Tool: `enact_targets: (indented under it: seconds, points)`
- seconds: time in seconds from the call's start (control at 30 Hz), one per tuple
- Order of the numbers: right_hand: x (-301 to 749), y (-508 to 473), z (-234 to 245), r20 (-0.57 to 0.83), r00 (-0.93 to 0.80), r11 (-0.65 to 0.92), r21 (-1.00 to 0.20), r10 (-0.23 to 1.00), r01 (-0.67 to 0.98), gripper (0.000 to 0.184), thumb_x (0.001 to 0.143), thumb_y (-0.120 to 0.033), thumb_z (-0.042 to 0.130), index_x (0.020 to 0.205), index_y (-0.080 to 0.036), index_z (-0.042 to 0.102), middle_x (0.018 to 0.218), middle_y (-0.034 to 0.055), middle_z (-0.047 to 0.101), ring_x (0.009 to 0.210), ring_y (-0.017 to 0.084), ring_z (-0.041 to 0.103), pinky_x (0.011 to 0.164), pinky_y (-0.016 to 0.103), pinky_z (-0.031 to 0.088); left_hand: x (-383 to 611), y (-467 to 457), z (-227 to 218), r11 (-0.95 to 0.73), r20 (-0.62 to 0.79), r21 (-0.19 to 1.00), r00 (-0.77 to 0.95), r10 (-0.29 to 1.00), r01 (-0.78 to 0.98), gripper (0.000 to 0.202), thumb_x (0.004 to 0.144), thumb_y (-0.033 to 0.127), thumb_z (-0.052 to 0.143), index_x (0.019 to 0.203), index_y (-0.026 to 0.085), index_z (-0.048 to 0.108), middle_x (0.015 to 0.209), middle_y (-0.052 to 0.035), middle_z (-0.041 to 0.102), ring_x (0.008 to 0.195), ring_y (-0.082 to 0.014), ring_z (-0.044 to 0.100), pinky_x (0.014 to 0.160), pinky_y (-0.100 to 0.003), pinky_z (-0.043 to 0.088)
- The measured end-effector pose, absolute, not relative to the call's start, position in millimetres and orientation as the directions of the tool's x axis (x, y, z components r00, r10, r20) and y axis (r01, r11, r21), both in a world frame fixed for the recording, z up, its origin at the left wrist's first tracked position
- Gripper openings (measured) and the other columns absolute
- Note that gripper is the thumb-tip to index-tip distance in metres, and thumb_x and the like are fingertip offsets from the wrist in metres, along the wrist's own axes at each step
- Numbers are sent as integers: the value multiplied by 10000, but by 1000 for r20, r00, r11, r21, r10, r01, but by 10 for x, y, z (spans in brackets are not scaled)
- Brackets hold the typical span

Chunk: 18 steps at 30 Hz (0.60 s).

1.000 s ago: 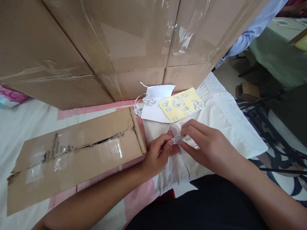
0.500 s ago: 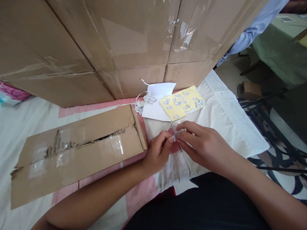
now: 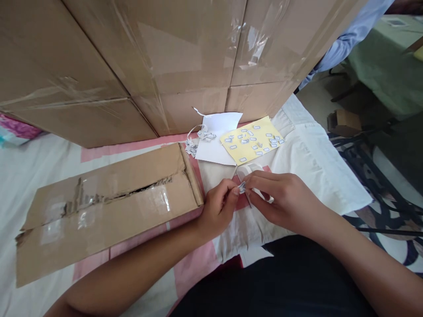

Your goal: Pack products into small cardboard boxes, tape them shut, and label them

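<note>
My left hand (image 3: 218, 208) pinches a tiny white sticker with a dark outline (image 3: 242, 187) between thumb and forefinger. My right hand (image 3: 284, 198) meets it from the right, its fingertips pinched on the same sticker, with a curled white paper strip (image 3: 251, 168) under and behind the fingers. Just beyond the hands lies a yellow sheet (image 3: 253, 141) dotted with several similar small stickers. A white sheet (image 3: 216, 138) lies to its left, with a small pile of paper scraps (image 3: 191, 145) at its edge.
A flattened, torn cardboard box (image 3: 105, 207) lies to the left on a pink and white cloth. Large taped cartons (image 3: 165, 57) stand like a wall behind. White fabric (image 3: 317, 167) lies under the work area. A person's light blue sleeve (image 3: 346, 39) shows at upper right.
Both hands stayed together. The sticker, flat and fully visible between the fingertips a second ago, is now mostly covered by the pinching fingers. The right fingers lifted off the curled strip.
</note>
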State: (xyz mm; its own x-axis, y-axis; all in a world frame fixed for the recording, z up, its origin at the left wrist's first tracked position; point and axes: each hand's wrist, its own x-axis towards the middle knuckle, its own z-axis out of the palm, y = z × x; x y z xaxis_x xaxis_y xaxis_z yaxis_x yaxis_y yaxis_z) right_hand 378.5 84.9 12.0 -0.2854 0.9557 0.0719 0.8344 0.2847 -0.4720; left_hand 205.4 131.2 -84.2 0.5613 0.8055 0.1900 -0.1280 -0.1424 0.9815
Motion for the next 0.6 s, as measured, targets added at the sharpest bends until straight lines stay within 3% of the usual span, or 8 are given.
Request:
enact_targets:
  seconds: [0.6]
  points:
    - [3800,865,142,96,-172,195,-581,980,790,151,989,-209,513,969,-206,663,866,44,721,615,130,586,583,265,432,2052,1310,-850,-131,176,984,555,813,-121,243,1054,351,463,864,207,513,715,52,441,639,-102,403,621,-260,327]
